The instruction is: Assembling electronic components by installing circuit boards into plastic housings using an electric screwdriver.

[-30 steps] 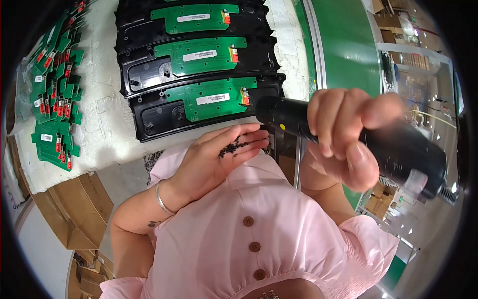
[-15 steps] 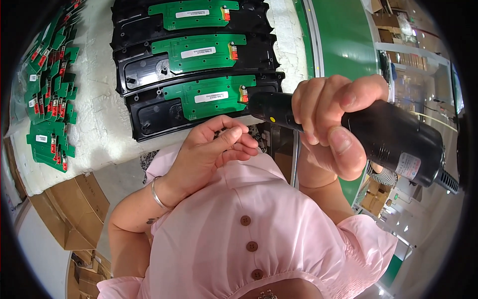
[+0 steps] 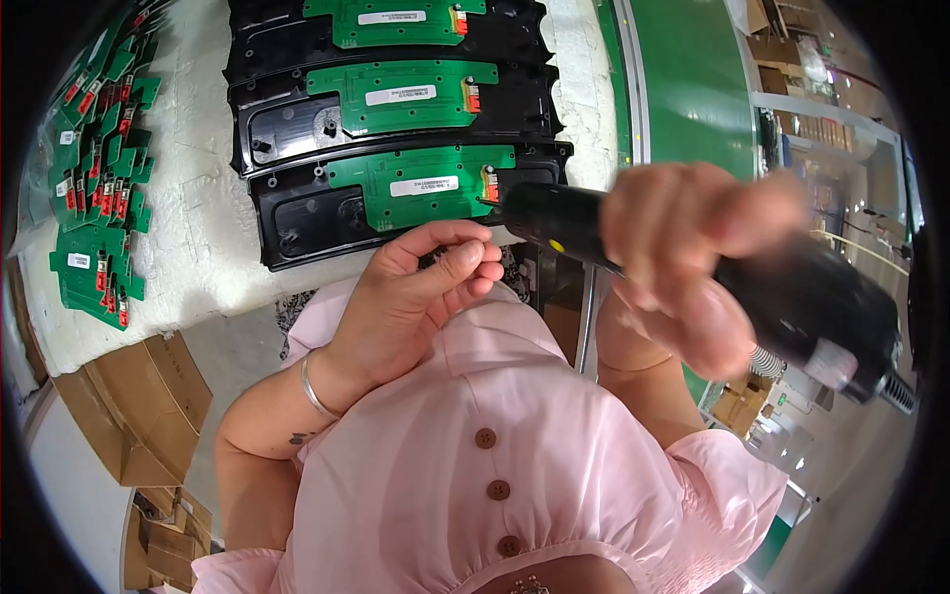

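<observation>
Power screwdriver (image 3: 816, 309), black and thick-bodied, lies at about three o'clock in the view, its narrow nose aimed toward ten and its cable end toward four. From where I'm standing, the person's right hand (image 3: 693, 262), a little blurred, is wrapped round its middle, fingers over the top and thumb below. The nose sits just beside the red-and-white connector (image 3: 489, 186) on the nearest green circuit board (image 3: 396, 205); whether the tip touches that board I can't make out. The left hand (image 3: 421, 282) is at six o'clock from the board, fingers curled in and thumb laid against them; whether anything is pinched there, I cannot tell.

I'd guess the tool is fairly heavy, most of it in the fat rear toward four o'clock, so the waist looks the right place to hold it for balance. Its hard, smooth casing could slip in a damp palm. The board looks light, thin and stiff, likelier to crack than bend; I'd take it by its bare edges at nine or twelve, away from the connector. The black panel (image 3: 312, 220) under it seems rigid plastic, best lifted by both ends, while the pale foam (image 3: 188, 218) beneath would probably dent easily.
</observation>
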### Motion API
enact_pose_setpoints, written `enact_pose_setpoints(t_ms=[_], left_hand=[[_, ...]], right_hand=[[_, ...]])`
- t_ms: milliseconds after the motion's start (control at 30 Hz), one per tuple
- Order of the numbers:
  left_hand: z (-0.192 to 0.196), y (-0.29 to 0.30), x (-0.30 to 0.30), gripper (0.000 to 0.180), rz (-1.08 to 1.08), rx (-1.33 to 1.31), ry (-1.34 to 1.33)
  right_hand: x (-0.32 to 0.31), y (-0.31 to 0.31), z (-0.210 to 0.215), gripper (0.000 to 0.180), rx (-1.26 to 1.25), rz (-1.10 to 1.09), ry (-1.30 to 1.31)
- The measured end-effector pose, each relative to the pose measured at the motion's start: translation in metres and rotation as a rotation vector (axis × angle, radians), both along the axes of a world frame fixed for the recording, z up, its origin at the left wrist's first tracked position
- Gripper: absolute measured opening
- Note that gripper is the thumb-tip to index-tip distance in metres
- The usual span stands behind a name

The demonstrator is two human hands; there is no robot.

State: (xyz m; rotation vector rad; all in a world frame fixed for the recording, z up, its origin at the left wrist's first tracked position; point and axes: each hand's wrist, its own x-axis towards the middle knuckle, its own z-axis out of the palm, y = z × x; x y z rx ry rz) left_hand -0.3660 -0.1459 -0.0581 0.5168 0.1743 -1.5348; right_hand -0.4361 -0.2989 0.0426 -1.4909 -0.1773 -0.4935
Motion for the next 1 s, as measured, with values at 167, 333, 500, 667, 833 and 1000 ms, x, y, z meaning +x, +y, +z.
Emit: enact_pose_setpoints(t_ms=[167,333,500,667,833,1000], left_hand=[[0.004,0.000,0.000,0.015,0.073,0.045,0.046],[0.001,0.001,-0.001,0.019,0.016,-0.037,0.099],[-0.003,0.004,-0.004,0.024,0.024,-0.054,0.111],[0.011,0.004,-0.009,0.029,-0.024,-0.041,0.182],[0.004,0.014,-0.005,0.030,-0.124,-0.088,-0.079],[0.007,0.015,0.001,0.021,-0.153,-0.086,-0.093]], right_hand=[[-0.014,0.006,0.025,0.024,0.065,-0.016,-0.145],[-0.019,0.015,0.024,0.026,0.052,-0.073,-0.136],[-0.012,0.019,0.012,0.024,0.055,0.000,-0.213],[0.006,0.018,-0.006,0.027,-0.021,-0.055,-0.116],[0.011,0.028,-0.013,0.028,0.052,-0.206,-0.002],[0.018,0.030,-0.011,0.026,0.020,-0.187,0.013]])
